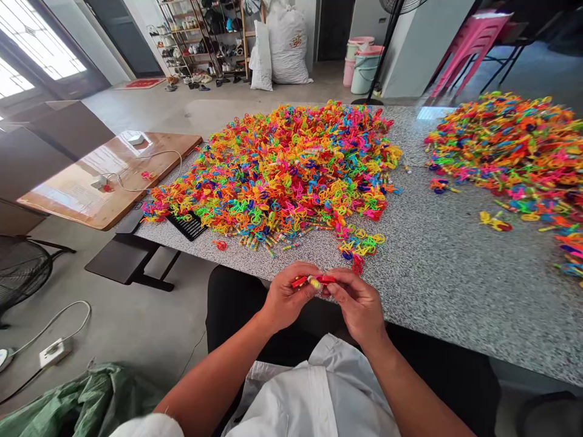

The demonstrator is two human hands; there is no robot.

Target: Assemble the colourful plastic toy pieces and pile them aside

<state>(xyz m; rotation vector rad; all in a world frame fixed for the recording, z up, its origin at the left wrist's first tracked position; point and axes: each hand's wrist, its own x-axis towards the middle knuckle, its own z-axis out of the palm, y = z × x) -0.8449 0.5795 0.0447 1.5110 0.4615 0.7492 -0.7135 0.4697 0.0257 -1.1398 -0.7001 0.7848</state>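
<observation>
My left hand (288,297) is closed in a pinch on a small red plastic piece and a short yellow-tipped tube (314,282), just over the table's near edge. Close beside it, my right hand (359,301) pinches a red plastic piece (326,280) against the same tube. Whether the red parts are joined cannot be made out between the fingers. Beyond my hands lies a big heap of small colourful plastic pieces (282,164), many loop-shaped. Short patterned tubes (252,241) stick out along the heap's near side, and a few linked pieces (359,243) lie nearest my right hand.
On the speckled stone table (437,285), a second colourful heap (514,145) lies at the right. A black slotted tray (189,227) is partly under the first heap. At left stand a wooden board (86,182), a fan (22,273) and a power strip (55,352) on the floor.
</observation>
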